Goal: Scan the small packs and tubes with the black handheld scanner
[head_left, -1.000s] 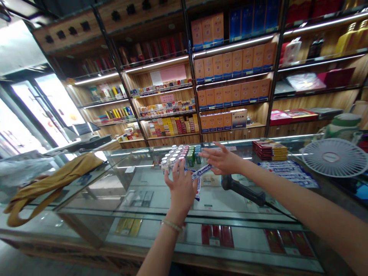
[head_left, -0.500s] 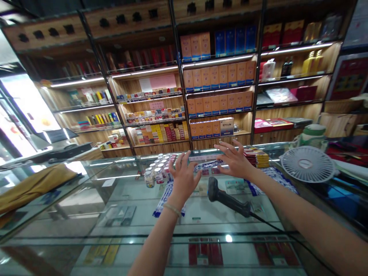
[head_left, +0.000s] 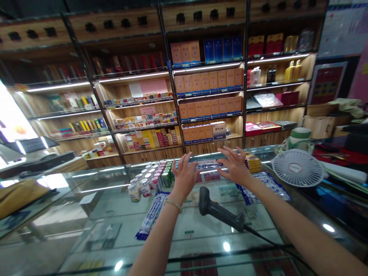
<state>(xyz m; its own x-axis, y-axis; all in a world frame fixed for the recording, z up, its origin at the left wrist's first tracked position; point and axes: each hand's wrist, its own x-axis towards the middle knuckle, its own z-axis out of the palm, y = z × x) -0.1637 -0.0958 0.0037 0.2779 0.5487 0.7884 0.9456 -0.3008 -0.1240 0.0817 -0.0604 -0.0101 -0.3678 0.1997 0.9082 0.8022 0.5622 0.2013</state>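
Above the glass counter, my left hand and my right hand are raised with spread fingers. A thin blue-and-white packet spans the gap between them, near both sets of fingertips; whether they touch it is hard to tell. Left of my left wrist lie long blue-and-white packets. More such packets are partly under my right forearm. A black handheld scanner rests between my arms. Small jars and green tins stand in rows beside my left hand.
Yellow-and-red packs are stacked behind my right wrist. A white round fan and a green-and-white flask stand at the right. Brown cloth lies at the left. Shelves with boxes line the back wall.
The view has shifted right and slightly up, so the shelves and counter items appear further left. Both hands stay spread around the thin packet, and more of the left packets and tins shows.
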